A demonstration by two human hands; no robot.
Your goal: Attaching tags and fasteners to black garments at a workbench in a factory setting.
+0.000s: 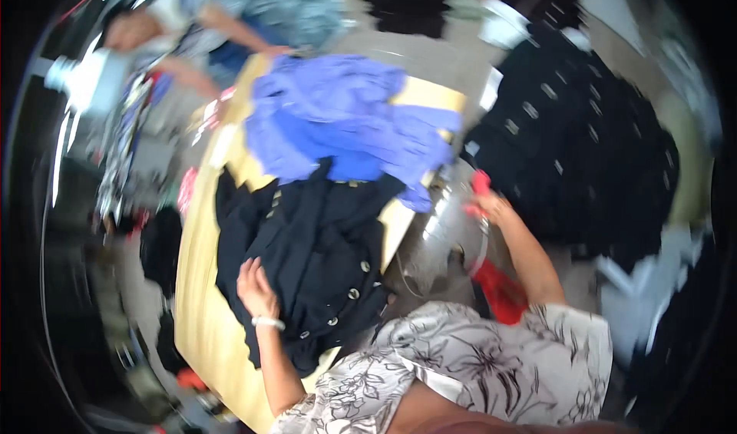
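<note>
Black garment: spread in loose folds over the near half of the yellow surface, the black garment shows a few pale round fastenings along its right side.
Left hand: from where I stand, the left hand lies on top of the black garment, near its left edge; its grip is loose, fingers stretched out over the cloth and pinching nothing that I can see.
Wrist: a pale bracelet circles the left one.
Right hand: off the right side of the surface, the right hand is raised, its grip closed around a pinkish-red object, too blurred for me to say what kind.
Below that hand: a thin pale cord curves down toward a red item beside the wearer's patterned shirt.
Blue-violet cloth: rumpled blue-violet cloth covers much of the far half, meeting the black garment's upper edge.
Dark heap: to the right, well apart from the surface, a big heap of dark cloth is dotted with small pale marks.
Across the way: a co-worker at upper left stretches an arm toward the surface's far end.
</note>
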